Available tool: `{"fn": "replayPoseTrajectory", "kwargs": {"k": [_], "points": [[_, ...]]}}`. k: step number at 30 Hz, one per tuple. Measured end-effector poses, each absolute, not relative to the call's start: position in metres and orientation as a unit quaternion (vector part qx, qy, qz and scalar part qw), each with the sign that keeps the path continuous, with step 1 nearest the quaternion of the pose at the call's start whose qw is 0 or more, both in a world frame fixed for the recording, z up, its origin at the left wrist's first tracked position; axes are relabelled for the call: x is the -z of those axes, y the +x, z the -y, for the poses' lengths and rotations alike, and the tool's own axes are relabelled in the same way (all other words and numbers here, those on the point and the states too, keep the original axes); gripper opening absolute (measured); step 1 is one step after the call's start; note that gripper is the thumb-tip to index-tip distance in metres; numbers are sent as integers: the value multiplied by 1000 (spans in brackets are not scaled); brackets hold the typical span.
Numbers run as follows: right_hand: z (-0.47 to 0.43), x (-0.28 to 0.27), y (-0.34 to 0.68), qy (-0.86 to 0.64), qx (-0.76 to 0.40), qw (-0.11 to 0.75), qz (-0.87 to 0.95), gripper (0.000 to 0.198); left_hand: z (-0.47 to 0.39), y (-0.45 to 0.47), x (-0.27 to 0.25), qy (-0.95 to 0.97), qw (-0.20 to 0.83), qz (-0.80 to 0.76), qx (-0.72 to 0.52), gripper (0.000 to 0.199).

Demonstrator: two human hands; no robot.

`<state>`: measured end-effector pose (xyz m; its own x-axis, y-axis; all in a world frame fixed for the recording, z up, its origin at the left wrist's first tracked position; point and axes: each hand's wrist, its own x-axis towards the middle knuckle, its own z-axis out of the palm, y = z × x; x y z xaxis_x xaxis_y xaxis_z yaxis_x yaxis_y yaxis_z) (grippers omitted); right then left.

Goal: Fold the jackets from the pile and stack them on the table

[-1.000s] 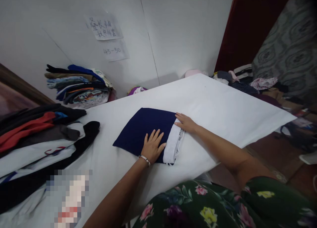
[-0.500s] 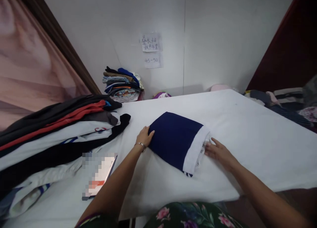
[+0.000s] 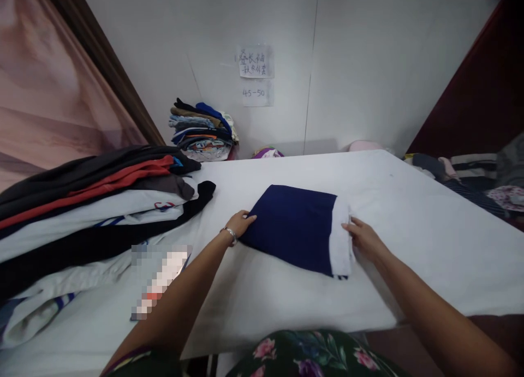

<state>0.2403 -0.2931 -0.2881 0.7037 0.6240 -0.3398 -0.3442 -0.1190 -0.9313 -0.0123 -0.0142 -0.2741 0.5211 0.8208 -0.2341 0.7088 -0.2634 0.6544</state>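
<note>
Btwn LH (image 3: 238, 224) & RH (image 3: 366, 240): navy garment (image 3: 292, 227)

There on the grey-white wall (image 3: 368, 66), two handwritten paper signs (image 3: 262, 71), one above the other; a folded-clothes stack (image 3: 200, 131) below, pink curtain (image 3: 53, 88) far left!

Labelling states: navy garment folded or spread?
Folded: the navy garment lies as a compact packet, layered edges showing at its white end, which the right hand touches.

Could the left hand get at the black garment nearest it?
Likely yes: nothing visible stands between the left hand and the black garment, though that hand holds the navy garment's edge.
</note>
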Motion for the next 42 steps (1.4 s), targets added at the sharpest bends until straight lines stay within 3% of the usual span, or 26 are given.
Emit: {"fn": "replayPoseTrajectory", "kwargs": {"k": [3, 7, 11, 16, 19, 22, 25, 29, 33, 42], "points": [[303, 290, 277, -699, -311, 642, 58, 58, 67, -22, 282, 713, 560, -416, -69, 36], [316, 293, 315, -742, -269, 607, 91, 60, 124, -32, 288, 692, 624, -362, 13, 47], [310, 283, 341, -782, -223, 546, 203, 58, 110, -24, 283, 705, 590, -389, 67, 37], [284, 280, 375, -823, -152, 485, 254, 54, 39, 11, 277, 734, 490, -458, -107, 29], [277, 287, 383, -875, -136, 377, 273, 54, 14, 30, 281, 735, 474, -461, -151, 38], [277, 288, 363, -891, -10, 302, 338, 49, 4, 41, 291, 729, 494, -452, -138, 40], [275, 286, 312, -820, 99, 303, 476, 45, -3, 44, 299, 723, 515, -444, -122, 40], [269, 296, 240, -747, 26, 235, 622, 48, -12, 49, 299, 727, 527, -430, -93, 36], [270, 312, 214, -746, 13, 156, 648, 51, -19, 56, 297, 735, 519, -430, -79, 26], [273, 310, 221, -751, 10, 128, 647, 52, -20, 63, 300, 775, 423, -463, -81, 20]]}}
